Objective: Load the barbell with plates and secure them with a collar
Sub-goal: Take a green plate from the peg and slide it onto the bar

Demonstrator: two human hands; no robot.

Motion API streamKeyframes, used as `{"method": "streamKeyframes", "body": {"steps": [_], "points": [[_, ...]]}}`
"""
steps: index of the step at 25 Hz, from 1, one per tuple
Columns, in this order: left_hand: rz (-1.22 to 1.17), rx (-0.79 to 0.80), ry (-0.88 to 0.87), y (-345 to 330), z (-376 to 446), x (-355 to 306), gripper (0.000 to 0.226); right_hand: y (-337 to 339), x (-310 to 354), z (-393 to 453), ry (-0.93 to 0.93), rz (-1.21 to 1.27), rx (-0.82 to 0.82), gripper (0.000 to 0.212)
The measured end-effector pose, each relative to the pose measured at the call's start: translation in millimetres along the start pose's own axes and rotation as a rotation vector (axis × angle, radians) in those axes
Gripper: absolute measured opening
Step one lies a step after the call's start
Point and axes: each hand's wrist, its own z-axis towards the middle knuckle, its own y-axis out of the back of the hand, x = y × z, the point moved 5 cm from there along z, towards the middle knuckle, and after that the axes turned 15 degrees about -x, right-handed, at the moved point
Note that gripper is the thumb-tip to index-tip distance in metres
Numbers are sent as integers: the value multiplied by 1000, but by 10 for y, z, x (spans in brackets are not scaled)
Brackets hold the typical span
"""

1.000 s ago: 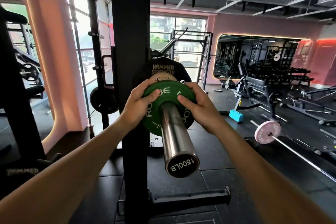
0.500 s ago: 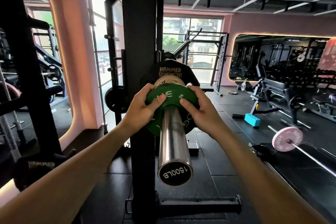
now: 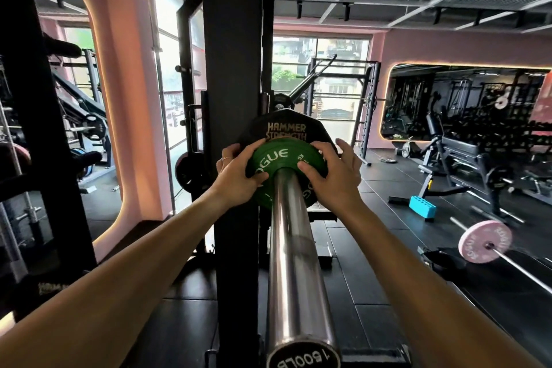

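Note:
A chrome barbell sleeve (image 3: 294, 263) runs away from me, its end cap marked 1500LB. A small green Rogue plate (image 3: 282, 160) sits far along the sleeve, up against a larger black Hammer Strength plate (image 3: 285, 125) behind it. My left hand (image 3: 239, 178) grips the green plate's left rim with the thumb on its face. My right hand (image 3: 334, 172) holds the right rim, thumb near the sleeve, outer fingers spread. No collar is visible.
A black rack upright (image 3: 234, 69) stands just left of the sleeve. A second barbell with a pink plate (image 3: 485, 245) lies on the floor at right, near a blue block (image 3: 421, 207). Benches (image 3: 460, 158) and machines fill the right; another rack (image 3: 33, 128) stands left.
Both hands have pushed the green plate farther along the sleeve, up to the black plate. More bare sleeve now shows in front of it, and the view has moved closer.

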Motion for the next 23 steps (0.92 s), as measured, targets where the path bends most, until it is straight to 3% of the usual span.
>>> {"method": "streamKeyframes", "body": {"steps": [4, 11, 14, 18, 20, 23], "points": [[-26, -71, 59, -160, 194, 63, 94, -205, -50, 257, -58, 22, 70, 90], [55, -239, -23, -305, 363, 221, 99, -372, -203, 467, -17, 109, 46, 98], [120, -200, -36, -220, 335, 144, 97, -328, -132, 449, 1, 62, 41, 96], [305, -59, 12, 13, 298, -20, 88, -207, -20, 230, -62, -100, 159, 82], [248, -14, 50, 173, 239, -130, 79, -59, -6, 94, -118, 1, 219, 65], [-18, 42, 128, 356, 22, -349, 57, 227, 121, -48, -152, 118, 299, 43]]}}
